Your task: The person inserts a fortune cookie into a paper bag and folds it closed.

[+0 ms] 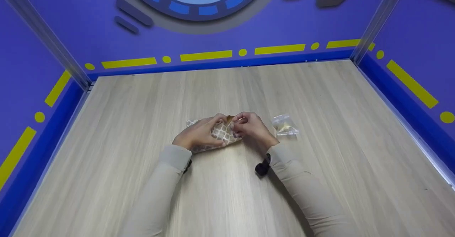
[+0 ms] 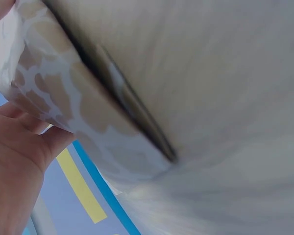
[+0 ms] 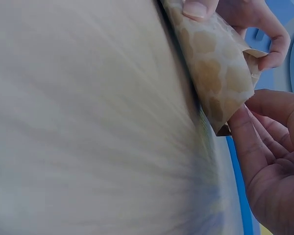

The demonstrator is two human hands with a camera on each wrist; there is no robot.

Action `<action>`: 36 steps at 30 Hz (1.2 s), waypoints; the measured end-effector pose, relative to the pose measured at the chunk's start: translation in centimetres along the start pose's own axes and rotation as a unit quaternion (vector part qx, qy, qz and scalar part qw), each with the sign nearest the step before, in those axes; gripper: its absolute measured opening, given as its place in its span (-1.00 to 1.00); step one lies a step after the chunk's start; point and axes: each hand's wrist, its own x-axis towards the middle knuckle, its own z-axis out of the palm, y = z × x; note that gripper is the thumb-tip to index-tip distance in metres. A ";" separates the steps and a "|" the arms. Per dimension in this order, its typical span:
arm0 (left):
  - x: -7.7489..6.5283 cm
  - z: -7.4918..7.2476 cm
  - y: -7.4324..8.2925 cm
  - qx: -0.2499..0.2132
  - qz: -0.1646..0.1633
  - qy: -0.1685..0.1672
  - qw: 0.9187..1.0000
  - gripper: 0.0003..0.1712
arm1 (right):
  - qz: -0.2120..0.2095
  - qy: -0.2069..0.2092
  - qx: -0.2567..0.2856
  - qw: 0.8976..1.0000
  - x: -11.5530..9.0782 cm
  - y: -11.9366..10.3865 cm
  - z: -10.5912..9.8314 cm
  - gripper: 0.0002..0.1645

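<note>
A paper bag [image 1: 222,132] with a white and tan blotched pattern lies flat near the middle of the table, its brown inside showing at the right end. My left hand [image 1: 201,132] holds it from the left, thumb on the near side and fingers over the far side. At the right end, my right hand [image 1: 254,127] pinches the edge of the bag's mouth between thumb and fingertips. In the right wrist view the paper bag [image 3: 210,63] has a folded, gaping edge, with the right hand [image 3: 279,161] right at it. The bag's contents are hidden.
A small clear plastic bag [image 1: 285,125] with something yellowish inside lies just right of the right hand. The wood-grain table [image 1: 220,194] is bordered by blue panels [image 1: 213,41] at the back and sides. A black strap device [image 1: 263,166] sits on the right wrist.
</note>
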 end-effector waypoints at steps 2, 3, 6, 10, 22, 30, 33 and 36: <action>0.0 0.0 0.0 0.000 0.000 0.000 1.000 -0.21 | 0.007 -0.001 0.010 1.000 0.0 -0.1 0.3 -0.77; 0.0 0.0 0.0 0.000 0.000 0.000 1.000 -0.21 | 0.010 -0.003 0.015 1.000 0.0 -0.1 0.4 -0.78; 0.0 0.0 -0.1 -0.004 -0.001 0.000 1.000 -0.23 | 0.015 -0.005 0.020 1.000 0.0 -0.3 0.8 -0.79; 0.0 0.1 -0.1 -0.014 -0.005 0.001 1.000 -0.24 | 0.001 -0.008 0.000 1.000 -0.1 -0.4 1.0 -0.78; 0.0 0.1 -0.2 -0.022 -0.001 0.003 1.000 -0.25 | 0.005 -0.021 -0.005 1.000 0.0 0.0 0.4 -0.75; 0.0 0.2 -0.3 -0.021 -0.002 0.003 1.000 -0.21 | -0.010 -0.008 0.052 0.999 -0.1 0.2 -0.5 -0.73; 0.1 0.2 -0.3 -0.017 0.004 0.004 1.000 -0.20 | -0.021 -0.010 0.066 0.998 -0.1 0.2 -0.6 -0.69; 0.0 0.2 -0.2 -0.012 0.001 0.004 1.000 -0.20 | -0.019 -0.020 0.065 0.998 -0.2 0.2 -0.7 -0.61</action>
